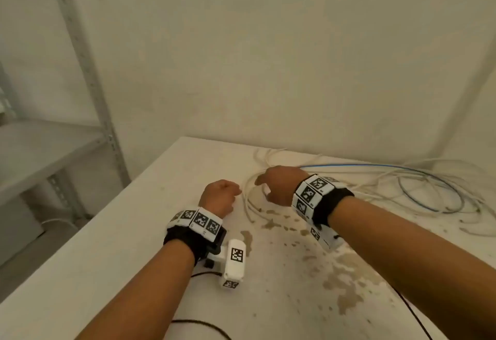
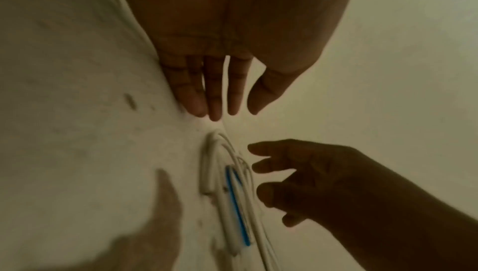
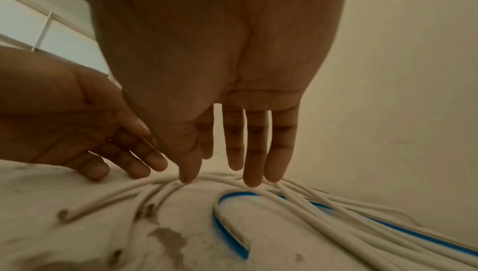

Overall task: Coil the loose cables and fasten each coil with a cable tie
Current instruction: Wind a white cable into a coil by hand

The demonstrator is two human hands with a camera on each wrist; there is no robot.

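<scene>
Both hands are reaching with straight, spread fingers: right hand (image 1: 277,184) touching white cables (image 3: 297,199), left hand (image 1: 218,196) hovering beside them.

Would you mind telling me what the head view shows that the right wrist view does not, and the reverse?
Only the head view shows both marker wristbands, the metal shelf and the full cable tangle spreading right. Only the right wrist view shows the right hand from below, straight fingertips touching the white cables, with no grip closed. Both show the left hand, the blue cable and the stained table.
</scene>
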